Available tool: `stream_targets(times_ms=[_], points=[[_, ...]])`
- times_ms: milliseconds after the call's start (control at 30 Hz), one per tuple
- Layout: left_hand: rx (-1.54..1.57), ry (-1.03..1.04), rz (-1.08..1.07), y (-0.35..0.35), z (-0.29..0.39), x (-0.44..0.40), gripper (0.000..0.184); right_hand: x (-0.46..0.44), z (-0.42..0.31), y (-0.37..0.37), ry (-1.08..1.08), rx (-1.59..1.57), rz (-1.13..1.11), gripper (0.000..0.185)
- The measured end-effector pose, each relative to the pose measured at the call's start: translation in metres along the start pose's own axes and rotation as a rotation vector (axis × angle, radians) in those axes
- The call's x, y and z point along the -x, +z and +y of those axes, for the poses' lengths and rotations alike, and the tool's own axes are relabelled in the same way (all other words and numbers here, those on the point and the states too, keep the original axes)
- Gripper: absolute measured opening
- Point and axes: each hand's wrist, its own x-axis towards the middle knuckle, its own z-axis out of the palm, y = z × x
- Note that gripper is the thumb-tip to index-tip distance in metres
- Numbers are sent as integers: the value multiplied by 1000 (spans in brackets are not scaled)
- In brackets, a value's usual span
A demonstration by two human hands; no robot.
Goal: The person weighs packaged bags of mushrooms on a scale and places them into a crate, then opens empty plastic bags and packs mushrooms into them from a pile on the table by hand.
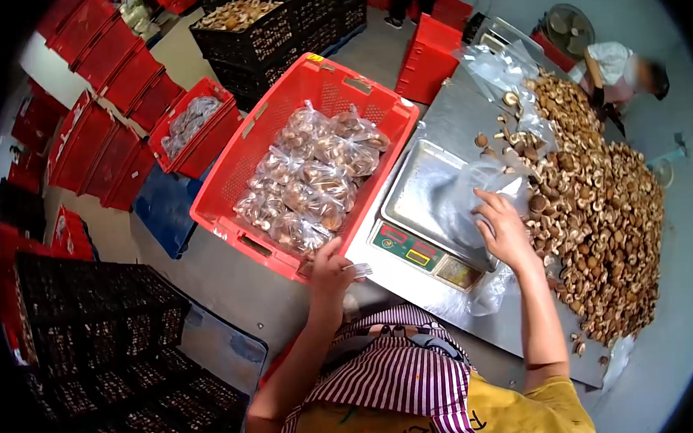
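Observation:
My left hand (331, 281) is at the near rim of the red basket (245, 250), its fingers closed around a small white item (360, 271) that I cannot make out. Bagged mushrooms (304, 175) fill the middle of that basket. Over the metal pan of the scale (420, 192), my right hand (502, 227) has its fingers apart and touches or hovers at a clear plastic bag (468, 197); whether it grips the film is unclear. The scale's green display panel (408, 248) faces me. Loose mushrooms (593, 225) lie heaped to the right of the scale.
Clear bags (504, 68) lie at the table's far end. Red crates (115, 64) stand stacked at the far left, black crates (99, 327) at the near left and more black crates (249, 44) behind the basket. Another person (623, 72) is beyond the mushroom heap, near a fan (569, 28).

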Motion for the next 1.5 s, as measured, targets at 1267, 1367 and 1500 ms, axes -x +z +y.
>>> stream_targets(times_ms=[1267, 1367, 1500], points=[[-298, 21, -372, 92, -43, -141, 45, 73, 23, 86, 1023, -1014, 550, 11], [-411, 103, -316, 83, -46, -168, 47, 48, 39, 87, 792, -590, 612, 12], [-493, 128, -299, 81, -46, -177, 48, 5, 46, 101, 621, -334, 624, 17]])
